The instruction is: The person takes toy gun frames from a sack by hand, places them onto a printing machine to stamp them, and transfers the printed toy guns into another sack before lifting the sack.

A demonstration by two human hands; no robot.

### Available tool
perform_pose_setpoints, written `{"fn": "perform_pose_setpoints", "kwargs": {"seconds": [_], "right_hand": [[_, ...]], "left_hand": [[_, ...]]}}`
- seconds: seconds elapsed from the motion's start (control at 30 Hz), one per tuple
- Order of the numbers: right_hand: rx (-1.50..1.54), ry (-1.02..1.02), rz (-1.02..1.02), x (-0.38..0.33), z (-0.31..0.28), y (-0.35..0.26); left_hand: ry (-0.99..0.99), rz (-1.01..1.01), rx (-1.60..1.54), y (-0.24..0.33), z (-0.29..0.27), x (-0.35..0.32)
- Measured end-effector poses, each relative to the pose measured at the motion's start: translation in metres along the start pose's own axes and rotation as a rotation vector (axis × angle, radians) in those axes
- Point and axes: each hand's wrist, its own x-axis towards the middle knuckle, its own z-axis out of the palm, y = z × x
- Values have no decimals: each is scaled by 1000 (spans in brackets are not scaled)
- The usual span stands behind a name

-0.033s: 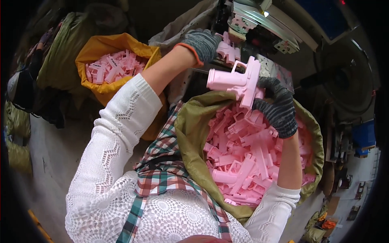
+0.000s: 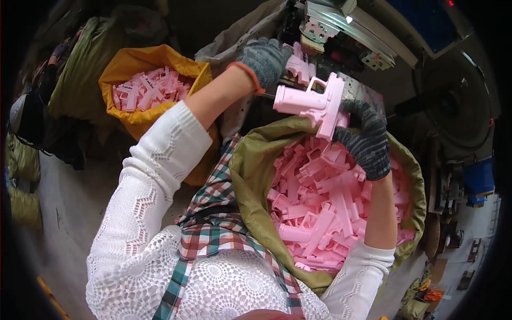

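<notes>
R hand [image 2: 362, 140] gripping pink toy gun [image 2: 313, 104] | L hand [image 2: 265, 58] closed on pink part [image 2: 300, 65] | over olive sack [image 2: 256, 170]

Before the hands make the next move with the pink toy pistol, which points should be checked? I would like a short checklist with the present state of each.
1. Right hand grips the pink toy pistol by its handle: ok.
2. Left hand closed on the second pink part: ok.
3. Second part seated properly at the metal fixture: cannot tell, hidden by the glove.
4. Both hands gloved: ok.
5. Green sack open, with pink parts in reach below the pistol: ok.
6. Yellow sack open and holding pink parts: ok.
</notes>
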Motion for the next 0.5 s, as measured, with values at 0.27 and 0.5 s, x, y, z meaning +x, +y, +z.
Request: {"fn": "perform_pose_setpoints", "kwargs": {"seconds": [0.27, 0.5], "right_hand": [[66, 89, -209, 57, 48, 51], [-277, 99, -308, 100, 60, 76]], "left_hand": [[321, -475, 364, -102, 22, -145], [-83, -617, 195, -112, -2, -214]]}}
